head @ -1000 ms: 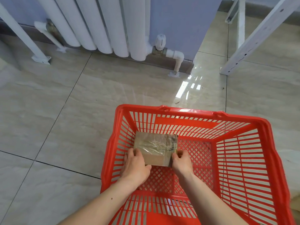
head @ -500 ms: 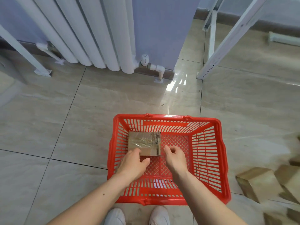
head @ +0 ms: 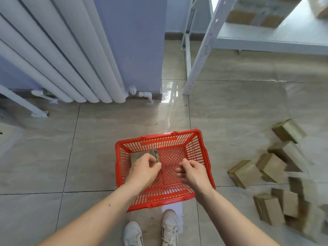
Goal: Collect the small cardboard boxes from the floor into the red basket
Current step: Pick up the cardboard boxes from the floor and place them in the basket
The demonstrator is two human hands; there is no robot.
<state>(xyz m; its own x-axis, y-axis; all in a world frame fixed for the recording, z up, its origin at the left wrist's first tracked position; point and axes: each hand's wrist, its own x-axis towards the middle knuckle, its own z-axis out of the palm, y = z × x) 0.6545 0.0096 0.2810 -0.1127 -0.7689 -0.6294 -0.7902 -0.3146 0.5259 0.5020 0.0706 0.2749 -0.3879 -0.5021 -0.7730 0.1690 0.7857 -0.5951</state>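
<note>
The red basket [head: 206, 158] stands on the tiled floor just ahead of my feet. One small taped cardboard box [head: 139, 154] lies flat in its back left corner. My left hand [head: 144, 170] hovers over that box with loosely curled fingers and holds nothing. My right hand [head: 193, 172] hangs over the basket's right half, also loosely curled and empty. Several more small cardboard boxes lie scattered on the floor to the right, the nearest [head: 245, 174] a short way from the basket, others behind it [head: 271, 165] and further back [head: 288, 130].
A white radiator [head: 62, 59] runs along the wall at the back left. A white metal shelf rack [head: 200, 55] stands at the back right with cardboard boxes [head: 257, 13] on its shelf. My white shoes [head: 133, 235] are right behind the basket.
Both hands have let go of the box, which now lies in the basket. The hands have lifted away and the view has risen and pulled back, bringing the scattered boxes on the right into sight.
</note>
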